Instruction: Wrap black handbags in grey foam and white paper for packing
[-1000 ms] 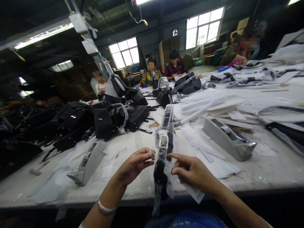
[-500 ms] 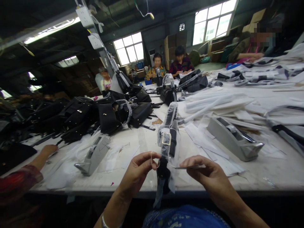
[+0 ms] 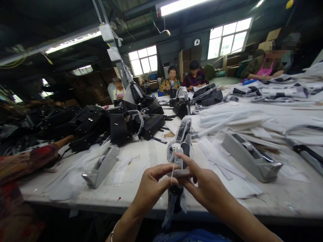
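Observation:
A black strap (image 3: 186, 126) wrapped in clear plastic runs along the table toward me and hangs over its near edge. Its buckle part lies just beyond my hands. My left hand (image 3: 155, 183) is closed in a pinch on a thin white cord (image 3: 173, 173), which stands out in front of the thumb. Fingers and thumb of my right hand (image 3: 208, 183) grip a flat greyish strip (image 3: 184, 173), its index finger stretched toward the buckle. Both hands meet over the strap, hiding part of it and the strip's far end.
Grey tape dispensers stand left (image 3: 103, 166) and right (image 3: 249, 158) of my hands. Black bags (image 3: 121, 129) fill the left side. White paper strips (image 3: 227, 117) are piled on the right. A co-worker's sleeve (image 3: 32, 161) reaches in at left; other people sit across the table (image 3: 141, 198).
My right hand has moved left with the flat strip, up against my left hand over the strap. The view has tilted up slightly. The co-worker's arm at left has reached farther in.

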`<state>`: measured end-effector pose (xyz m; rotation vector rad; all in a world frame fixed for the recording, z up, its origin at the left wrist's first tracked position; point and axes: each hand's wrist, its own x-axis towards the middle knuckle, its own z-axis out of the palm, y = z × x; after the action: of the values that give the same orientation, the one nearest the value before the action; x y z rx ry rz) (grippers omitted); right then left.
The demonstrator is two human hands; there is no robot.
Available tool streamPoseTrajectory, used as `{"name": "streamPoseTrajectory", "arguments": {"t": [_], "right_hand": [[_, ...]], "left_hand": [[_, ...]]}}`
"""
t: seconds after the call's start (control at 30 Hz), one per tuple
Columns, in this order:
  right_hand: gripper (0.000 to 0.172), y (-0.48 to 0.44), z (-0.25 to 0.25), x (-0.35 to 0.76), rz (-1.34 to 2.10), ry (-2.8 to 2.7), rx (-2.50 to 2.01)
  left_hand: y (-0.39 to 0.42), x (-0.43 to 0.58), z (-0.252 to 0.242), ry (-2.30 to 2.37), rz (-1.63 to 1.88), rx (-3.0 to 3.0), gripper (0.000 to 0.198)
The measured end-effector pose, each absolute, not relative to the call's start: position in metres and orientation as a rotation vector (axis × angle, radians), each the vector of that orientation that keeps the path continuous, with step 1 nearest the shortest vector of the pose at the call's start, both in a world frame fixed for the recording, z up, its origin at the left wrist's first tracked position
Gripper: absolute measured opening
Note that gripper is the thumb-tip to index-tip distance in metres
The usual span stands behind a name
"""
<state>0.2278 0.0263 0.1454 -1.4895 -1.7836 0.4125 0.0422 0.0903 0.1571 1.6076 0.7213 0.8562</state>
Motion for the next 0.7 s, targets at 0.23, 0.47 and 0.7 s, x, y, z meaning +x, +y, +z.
{"name": "streamPoseTrajectory", "arguments": {"t": [0.23, 0.47, 0.7], "right_hand": [[0.079, 0.03, 0.151, 0.219, 0.248, -2.027, -1.397], [0.063, 0.024, 0.15, 0.233, 0.95, -1.554, -1.073], [0.036, 0.025, 0.125, 0.228, 0.69, -1.359, -1.186]], "left_hand": [[0.079, 0.048, 0.169, 0.785, 0.95, 2.081, 0.026], [0.052, 0.035, 0.164, 0.776, 1.313, 2.403, 0.035], [0.024, 0.022, 0.16, 0.912, 1.69, 2.308, 0.043]]}}
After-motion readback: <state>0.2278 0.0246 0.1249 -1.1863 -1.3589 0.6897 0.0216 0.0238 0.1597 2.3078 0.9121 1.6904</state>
